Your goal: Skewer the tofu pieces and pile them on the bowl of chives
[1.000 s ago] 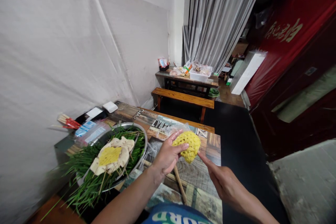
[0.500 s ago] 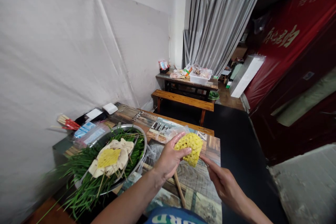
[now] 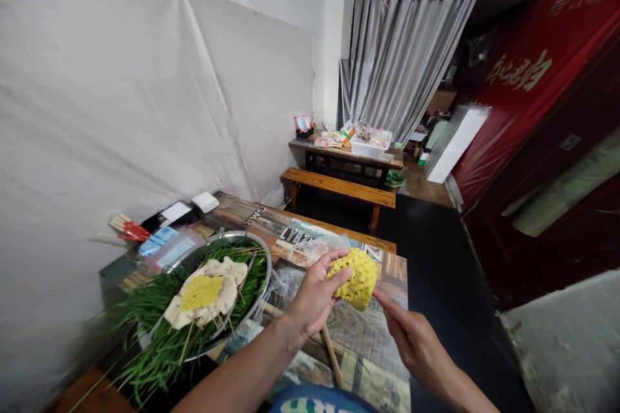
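Just hands (image 3: 358, 316) round yellow mesh (image 3: 358, 277)

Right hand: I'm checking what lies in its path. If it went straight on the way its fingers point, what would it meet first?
Probably the yellow lattice piece held by the left hand; the right hand seems to touch its lower edge already.

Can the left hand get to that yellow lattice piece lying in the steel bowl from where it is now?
Probably yes, but not freely: the left hand is holding a yellow lattice piece. The one in the steel bowl lies on top, uncovered, with nothing between.
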`<state>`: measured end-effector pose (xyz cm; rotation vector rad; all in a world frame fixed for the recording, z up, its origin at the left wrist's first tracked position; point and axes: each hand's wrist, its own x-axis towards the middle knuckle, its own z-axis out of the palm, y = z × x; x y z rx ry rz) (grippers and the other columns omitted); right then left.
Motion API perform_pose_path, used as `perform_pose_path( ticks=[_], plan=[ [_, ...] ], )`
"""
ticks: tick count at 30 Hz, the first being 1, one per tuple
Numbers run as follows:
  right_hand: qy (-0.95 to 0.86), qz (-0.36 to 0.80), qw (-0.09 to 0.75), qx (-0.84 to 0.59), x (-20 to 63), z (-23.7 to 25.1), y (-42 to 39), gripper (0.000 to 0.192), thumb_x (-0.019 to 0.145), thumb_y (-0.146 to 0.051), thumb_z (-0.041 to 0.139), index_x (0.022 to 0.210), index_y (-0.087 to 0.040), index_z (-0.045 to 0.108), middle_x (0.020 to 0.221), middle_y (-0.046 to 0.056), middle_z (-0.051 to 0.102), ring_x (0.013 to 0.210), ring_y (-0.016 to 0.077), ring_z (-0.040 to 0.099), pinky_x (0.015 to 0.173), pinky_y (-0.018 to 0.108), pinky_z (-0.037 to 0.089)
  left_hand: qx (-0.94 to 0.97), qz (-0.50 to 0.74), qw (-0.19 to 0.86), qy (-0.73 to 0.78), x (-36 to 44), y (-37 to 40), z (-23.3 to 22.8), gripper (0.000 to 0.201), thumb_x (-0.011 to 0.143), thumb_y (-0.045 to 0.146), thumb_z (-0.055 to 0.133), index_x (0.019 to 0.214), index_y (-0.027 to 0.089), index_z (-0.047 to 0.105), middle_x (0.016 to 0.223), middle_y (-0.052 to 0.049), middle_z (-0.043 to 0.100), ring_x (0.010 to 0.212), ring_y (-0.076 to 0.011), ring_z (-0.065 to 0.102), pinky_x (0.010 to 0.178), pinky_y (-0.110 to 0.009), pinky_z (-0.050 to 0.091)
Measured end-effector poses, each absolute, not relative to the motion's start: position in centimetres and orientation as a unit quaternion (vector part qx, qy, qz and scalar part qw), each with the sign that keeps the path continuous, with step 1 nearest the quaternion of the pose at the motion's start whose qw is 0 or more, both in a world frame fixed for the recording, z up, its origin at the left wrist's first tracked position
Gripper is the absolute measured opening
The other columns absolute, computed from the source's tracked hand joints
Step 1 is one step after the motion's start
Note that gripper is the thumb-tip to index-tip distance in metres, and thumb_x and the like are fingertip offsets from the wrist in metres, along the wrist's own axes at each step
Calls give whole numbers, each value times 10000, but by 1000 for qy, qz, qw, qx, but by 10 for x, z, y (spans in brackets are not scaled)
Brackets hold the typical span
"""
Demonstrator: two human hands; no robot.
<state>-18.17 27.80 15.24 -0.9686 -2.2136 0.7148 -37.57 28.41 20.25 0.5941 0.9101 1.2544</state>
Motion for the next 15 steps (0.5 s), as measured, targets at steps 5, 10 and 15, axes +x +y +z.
perform_pose_path(
  ticks=[5,10,15],
  plan=[
    [-837,273,306,-362,-180,152,278,389,896,-203,311,1233,-121,487,594,17,596,467,110,516,515,193,438,261,558,671,413,-372,282,206,529,629,186,716,1116,154,511,1115,-113,587,967,-226,582,820,-319,456],
    [-838,261,313,-363,-181,151,277,375,893,-195,317,1214,-111,494,567,12,584,446,111,506,492,197,425,258,561,667,418,-371,280,206,549,599,170,734,1113,137,543,1174,-120,565,1084,-247,520,918,-339,404],
    [-840,234,340,-352,-185,152,277,340,887,-168,322,1150,-67,513,536,5,555,417,110,474,434,201,375,264,557,668,418,-370,279,205,572,595,175,737,1131,130,544,1117,-120,607,1104,-250,508,951,-349,378]
  ],
)
